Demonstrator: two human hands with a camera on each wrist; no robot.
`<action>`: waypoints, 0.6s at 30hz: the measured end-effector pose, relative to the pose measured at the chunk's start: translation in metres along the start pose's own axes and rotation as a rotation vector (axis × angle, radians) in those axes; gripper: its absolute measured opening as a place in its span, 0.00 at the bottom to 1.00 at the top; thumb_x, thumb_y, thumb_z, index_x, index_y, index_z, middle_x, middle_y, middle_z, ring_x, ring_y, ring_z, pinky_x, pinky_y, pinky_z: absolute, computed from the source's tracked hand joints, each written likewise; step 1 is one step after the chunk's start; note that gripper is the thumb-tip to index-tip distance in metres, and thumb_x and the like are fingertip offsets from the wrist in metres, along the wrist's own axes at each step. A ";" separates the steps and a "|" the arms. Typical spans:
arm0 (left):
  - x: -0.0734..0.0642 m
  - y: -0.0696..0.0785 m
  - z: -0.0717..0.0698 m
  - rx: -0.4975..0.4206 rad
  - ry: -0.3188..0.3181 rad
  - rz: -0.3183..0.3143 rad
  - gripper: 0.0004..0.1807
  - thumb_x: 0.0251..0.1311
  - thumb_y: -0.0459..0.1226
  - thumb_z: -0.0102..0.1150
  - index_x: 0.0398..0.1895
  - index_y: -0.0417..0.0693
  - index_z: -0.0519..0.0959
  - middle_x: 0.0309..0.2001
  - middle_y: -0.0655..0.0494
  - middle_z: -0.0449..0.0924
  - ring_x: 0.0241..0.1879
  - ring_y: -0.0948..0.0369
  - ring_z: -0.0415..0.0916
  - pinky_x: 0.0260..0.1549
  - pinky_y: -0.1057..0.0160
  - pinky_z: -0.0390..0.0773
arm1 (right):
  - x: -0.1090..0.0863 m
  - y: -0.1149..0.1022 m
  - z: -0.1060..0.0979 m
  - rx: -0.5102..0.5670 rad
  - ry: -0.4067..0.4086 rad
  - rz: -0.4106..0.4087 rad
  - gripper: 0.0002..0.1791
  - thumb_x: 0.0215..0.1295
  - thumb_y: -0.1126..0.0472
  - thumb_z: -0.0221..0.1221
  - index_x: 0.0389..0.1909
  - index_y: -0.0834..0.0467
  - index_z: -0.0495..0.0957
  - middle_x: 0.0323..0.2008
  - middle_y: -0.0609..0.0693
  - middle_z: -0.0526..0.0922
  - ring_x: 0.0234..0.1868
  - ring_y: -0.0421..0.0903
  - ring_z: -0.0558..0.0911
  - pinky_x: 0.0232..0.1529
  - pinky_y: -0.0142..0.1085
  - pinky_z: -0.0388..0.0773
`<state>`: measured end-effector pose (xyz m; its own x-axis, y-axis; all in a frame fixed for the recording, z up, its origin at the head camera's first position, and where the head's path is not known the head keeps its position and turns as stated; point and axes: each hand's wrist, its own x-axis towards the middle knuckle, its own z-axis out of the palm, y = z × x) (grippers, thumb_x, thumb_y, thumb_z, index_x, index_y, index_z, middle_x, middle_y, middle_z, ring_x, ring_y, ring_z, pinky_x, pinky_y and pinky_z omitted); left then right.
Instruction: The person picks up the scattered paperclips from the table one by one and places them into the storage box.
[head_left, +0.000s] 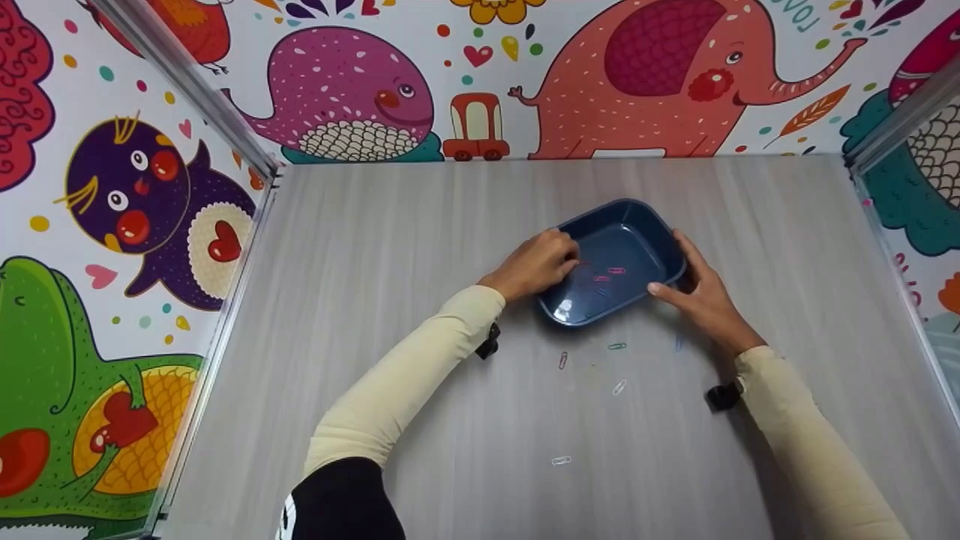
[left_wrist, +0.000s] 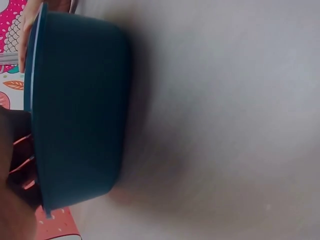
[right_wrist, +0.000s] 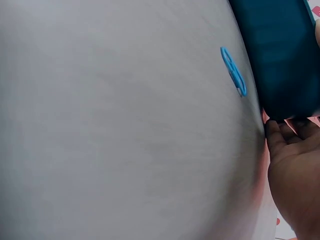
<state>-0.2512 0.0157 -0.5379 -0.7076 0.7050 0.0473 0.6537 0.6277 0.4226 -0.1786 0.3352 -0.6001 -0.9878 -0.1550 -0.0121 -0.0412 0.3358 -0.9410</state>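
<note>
A dark blue plastic basin (head_left: 622,214) stands tilted on the table in the head view. My left hand (head_left: 534,264) reaches over its left rim, fingers curled, with a red paper clip (head_left: 584,263) at the thumb and fingertips. Inside lie two pink paper clips (head_left: 616,270) and a dark blue one (head_left: 602,292). My right hand (head_left: 701,296) grips the basin's right end, thumb at the near rim and fingers round the outer wall. In the right wrist view its fingertips (right_wrist: 274,131) meet the basin wall (right_wrist: 282,60). The basin hides the left fingertips in the left wrist view.
On the wood-grain table (head_left: 375,225), nearer me than the basin, lie a green paper clip (head_left: 616,346), a brownish-red one (head_left: 563,360), a blue one (right_wrist: 233,71) and two white ones (head_left: 561,460). Printed cartoon panels (head_left: 345,90) wall the table's back and sides.
</note>
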 end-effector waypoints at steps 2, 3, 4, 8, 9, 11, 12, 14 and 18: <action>0.003 0.000 0.000 0.012 -0.011 -0.004 0.11 0.81 0.36 0.62 0.53 0.40 0.90 0.50 0.48 0.89 0.51 0.54 0.81 0.54 0.60 0.82 | 0.000 -0.001 0.000 0.001 -0.002 -0.007 0.56 0.74 0.61 0.72 0.92 0.44 0.46 0.90 0.53 0.49 0.88 0.60 0.52 0.81 0.35 0.58; 0.004 0.000 0.000 0.015 -0.018 -0.007 0.11 0.81 0.36 0.62 0.53 0.40 0.90 0.50 0.48 0.89 0.51 0.55 0.81 0.54 0.60 0.82 | -0.001 -0.001 0.000 0.002 -0.004 -0.010 0.56 0.74 0.61 0.72 0.92 0.44 0.46 0.90 0.53 0.49 0.88 0.60 0.53 0.79 0.32 0.59; 0.005 0.000 0.001 0.014 -0.025 -0.011 0.11 0.81 0.36 0.62 0.54 0.40 0.90 0.50 0.48 0.89 0.51 0.55 0.81 0.54 0.60 0.82 | -0.001 -0.001 0.000 0.000 -0.004 -0.010 0.56 0.74 0.61 0.72 0.92 0.44 0.46 0.90 0.53 0.49 0.87 0.60 0.53 0.78 0.31 0.60; 0.012 0.001 0.002 0.006 -0.042 -0.007 0.11 0.81 0.37 0.62 0.53 0.40 0.90 0.49 0.48 0.89 0.50 0.55 0.82 0.54 0.59 0.81 | -0.001 -0.001 0.000 -0.009 0.000 -0.002 0.56 0.74 0.60 0.72 0.92 0.44 0.46 0.90 0.53 0.49 0.87 0.60 0.53 0.83 0.44 0.57; 0.014 0.001 0.003 0.005 -0.044 -0.004 0.11 0.81 0.37 0.63 0.53 0.40 0.90 0.49 0.49 0.89 0.50 0.55 0.82 0.53 0.59 0.81 | -0.001 -0.001 0.000 -0.009 0.001 0.000 0.56 0.74 0.60 0.72 0.92 0.44 0.46 0.90 0.53 0.49 0.88 0.60 0.53 0.84 0.49 0.56; 0.018 0.001 0.003 0.001 -0.051 0.001 0.11 0.81 0.36 0.63 0.52 0.40 0.91 0.48 0.49 0.90 0.49 0.56 0.83 0.52 0.59 0.82 | -0.001 -0.001 0.000 -0.010 0.004 0.003 0.56 0.74 0.59 0.72 0.92 0.44 0.47 0.90 0.53 0.49 0.88 0.60 0.53 0.84 0.56 0.54; 0.020 0.001 0.003 -0.005 -0.055 0.003 0.11 0.81 0.36 0.63 0.51 0.40 0.91 0.48 0.49 0.90 0.48 0.56 0.83 0.52 0.59 0.82 | -0.001 -0.001 0.000 -0.010 0.005 0.005 0.56 0.74 0.59 0.72 0.92 0.44 0.47 0.90 0.53 0.49 0.88 0.60 0.53 0.84 0.57 0.54; 0.023 0.001 0.003 -0.020 -0.067 0.000 0.11 0.80 0.36 0.63 0.51 0.40 0.91 0.48 0.49 0.90 0.46 0.58 0.83 0.49 0.60 0.82 | -0.001 -0.001 0.000 -0.008 0.004 0.005 0.56 0.74 0.59 0.72 0.92 0.44 0.47 0.90 0.53 0.49 0.88 0.60 0.53 0.84 0.55 0.55; 0.029 0.001 0.003 -0.068 -0.087 -0.008 0.10 0.80 0.35 0.63 0.50 0.40 0.91 0.47 0.50 0.90 0.42 0.61 0.81 0.45 0.63 0.81 | -0.001 -0.001 0.000 -0.004 0.001 0.001 0.56 0.75 0.60 0.72 0.92 0.43 0.47 0.90 0.52 0.49 0.87 0.59 0.54 0.80 0.35 0.59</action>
<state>-0.2700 0.0381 -0.5388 -0.6848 0.7279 -0.0340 0.6264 0.6118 0.4831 -0.1780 0.3350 -0.5992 -0.9880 -0.1540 -0.0132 -0.0405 0.3398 -0.9396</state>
